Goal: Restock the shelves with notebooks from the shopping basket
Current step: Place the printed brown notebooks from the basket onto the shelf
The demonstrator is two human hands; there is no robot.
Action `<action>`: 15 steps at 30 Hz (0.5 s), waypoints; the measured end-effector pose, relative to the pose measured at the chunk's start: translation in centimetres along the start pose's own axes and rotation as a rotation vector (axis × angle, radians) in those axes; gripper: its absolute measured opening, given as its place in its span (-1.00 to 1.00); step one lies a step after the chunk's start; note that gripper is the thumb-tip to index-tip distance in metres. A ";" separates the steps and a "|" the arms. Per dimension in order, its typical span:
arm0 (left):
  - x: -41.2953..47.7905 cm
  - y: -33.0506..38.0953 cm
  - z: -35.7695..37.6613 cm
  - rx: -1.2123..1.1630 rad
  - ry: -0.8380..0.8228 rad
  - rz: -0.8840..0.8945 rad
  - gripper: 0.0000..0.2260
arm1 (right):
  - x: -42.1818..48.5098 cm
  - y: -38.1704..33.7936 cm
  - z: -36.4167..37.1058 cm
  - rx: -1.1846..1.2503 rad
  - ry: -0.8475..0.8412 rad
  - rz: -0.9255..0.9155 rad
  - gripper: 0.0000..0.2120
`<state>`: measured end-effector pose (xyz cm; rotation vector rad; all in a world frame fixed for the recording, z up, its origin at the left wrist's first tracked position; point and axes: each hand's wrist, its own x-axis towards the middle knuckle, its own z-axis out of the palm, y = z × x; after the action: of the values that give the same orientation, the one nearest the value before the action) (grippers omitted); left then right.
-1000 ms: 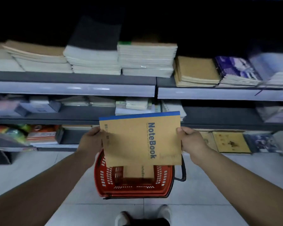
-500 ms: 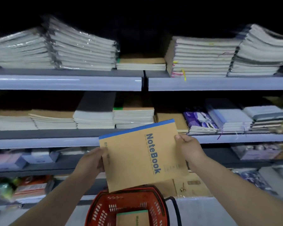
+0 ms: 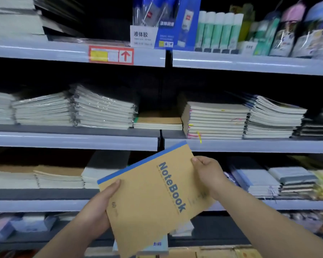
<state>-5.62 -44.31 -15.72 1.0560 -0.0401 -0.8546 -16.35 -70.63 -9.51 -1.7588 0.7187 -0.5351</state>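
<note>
I hold a tan notebook [image 3: 149, 198] with a blue top strip and "NoteBook" printed in blue, tilted in front of the shelves. My left hand [image 3: 99, 207] grips its left edge, thumb on the cover. My right hand [image 3: 209, 174] grips its right edge. Straight above it, a low stack of tan notebooks [image 3: 158, 120] lies on the middle shelf [image 3: 75, 140], between taller wrapped stacks. The shopping basket is out of view.
Wrapped white notebook stacks [image 3: 101, 108] sit left of the low stack, and bound stacks [image 3: 216, 121] sit right of it. The top shelf [image 3: 250, 62] carries glue bottles [image 3: 218, 30] and packaged goods. Lower shelves hold more notebook piles [image 3: 58, 175].
The view has swung upward, and the red basket has dropped out of sight. The notebook has risen with both hands and tilted further, its right corner now close to the middle shelf's edge.
</note>
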 end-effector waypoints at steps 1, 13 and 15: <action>0.0 0.4 0.3 -0.003 -0.012 -0.006 -0.55 | 0.2 -0.6 0.0 -0.004 -0.003 -0.006 -0.72; -0.3 2.4 2.2 -0.096 0.084 -0.004 -0.55 | 1.4 -4.5 0.2 -0.141 -0.012 -0.291 -0.91; -0.6 3.0 2.6 -0.139 0.112 -0.001 -0.57 | 1.3 -4.7 0.4 -0.223 -0.016 -0.361 -0.93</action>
<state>-5.29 -45.23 -11.88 0.9715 0.1128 -0.7864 -14.21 -70.30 -5.16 -2.1167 0.4630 -0.7033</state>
